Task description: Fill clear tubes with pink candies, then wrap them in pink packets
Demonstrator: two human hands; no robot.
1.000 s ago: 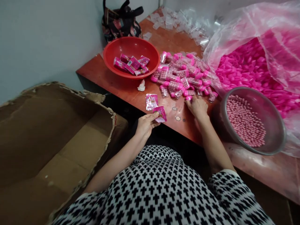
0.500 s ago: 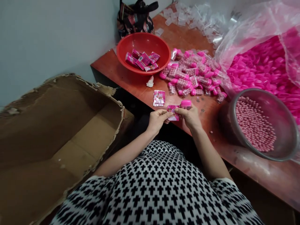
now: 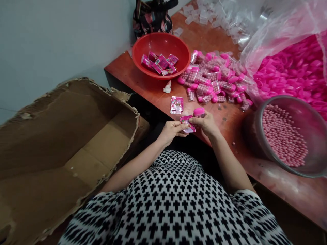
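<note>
Foil-look sachet and pink-capped bottle, held together at the near edge

Counter [image 3: 214, 39], largest piece, crosses the view; open cardboard carton [image 3: 81, 166] below, to its left. Far right: clear plastic bag [image 3: 288, 30] of loose pink caps [image 3: 288, 73]. Nearer, right: grey basin [image 3: 318, 146] of pink beads [image 3: 283, 137]. Far left: red bowl [image 3: 163, 40], printed packets [image 3: 161, 63] inside. Between bowl and basin, a heap of bead-filled bottles [image 3: 217, 78].

Left hand [image 3: 170, 132]: grip pinched on the near left part of a pink sachet [image 3: 186, 119], just over the counter's near edge. Right hand [image 3: 208, 124]: thumb on the sachet's right side, grip also closed round a pink-capped bottle [image 3: 199, 111], cap just beyond the sachet. Bottle body mostly hidden by fingers; contents not certain.

Handling, my judgement. Bottle: light, stiff, smooth, inclined to roll or slip; best taken round the body, with no prying at the cap, since a lost cap would spill beads. Sachet: very light, limp, slick, easily creased; pinch flat by edge or corner, no hard squeeze. Loose sachets [image 3: 176, 104] left of the hands overlap; slide one off by its edge.

Smallest: a single bead [image 3: 233, 143] on the counter, left of the basin; would roll if nudged.
</note>
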